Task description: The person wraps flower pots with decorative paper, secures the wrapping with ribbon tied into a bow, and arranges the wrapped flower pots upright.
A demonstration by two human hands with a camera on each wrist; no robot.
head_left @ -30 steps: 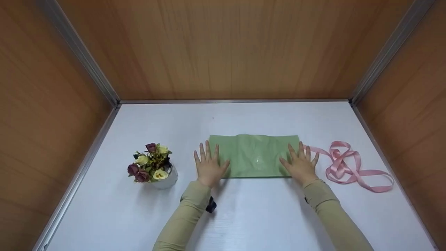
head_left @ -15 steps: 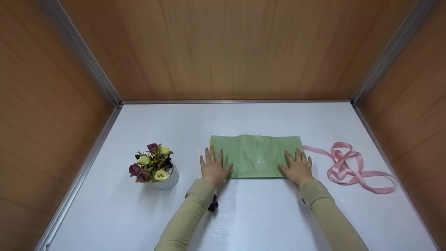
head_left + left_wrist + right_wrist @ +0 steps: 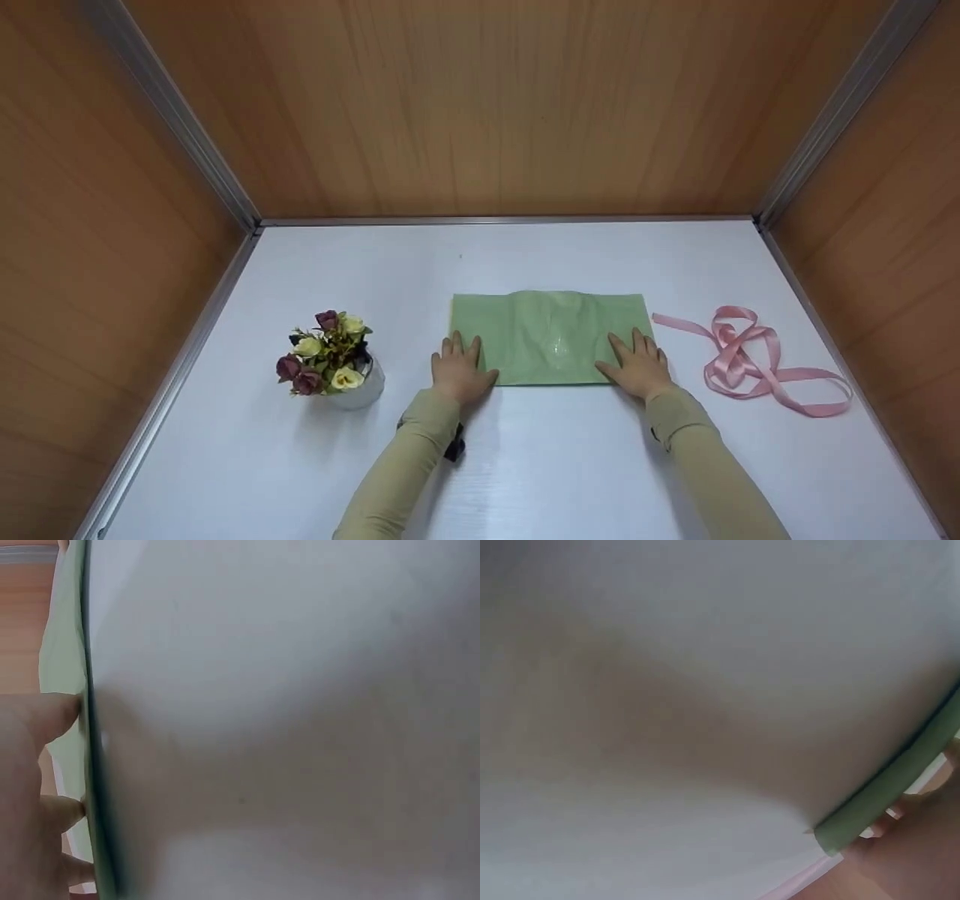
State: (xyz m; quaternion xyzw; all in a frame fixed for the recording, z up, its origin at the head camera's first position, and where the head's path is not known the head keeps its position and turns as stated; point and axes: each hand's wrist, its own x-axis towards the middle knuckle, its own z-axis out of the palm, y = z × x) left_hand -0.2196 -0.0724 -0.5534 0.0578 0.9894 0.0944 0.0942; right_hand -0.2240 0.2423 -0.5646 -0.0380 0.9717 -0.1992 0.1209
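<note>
A green sheet-like piece, folded into a flat rectangle with a raised, creased middle, lies on the white table. My left hand rests on its near left corner with fingers spread. On the near right corner lies my right hand, its fingers also apart and pointing away from me. In the left wrist view, the fingertips of the left hand press along the edge of the green piece. The right wrist view catches the right hand behind the rolled green edge.
A white pot of artificial flowers stands on the left. Loosely looped pink ribbon lies on the right, one end close to the green piece. Wooden panels enclose the table at the back and sides.
Both hands have come inward and slid nearer to me, along the green piece to its near corners. The flowers and ribbon stay where they were.
</note>
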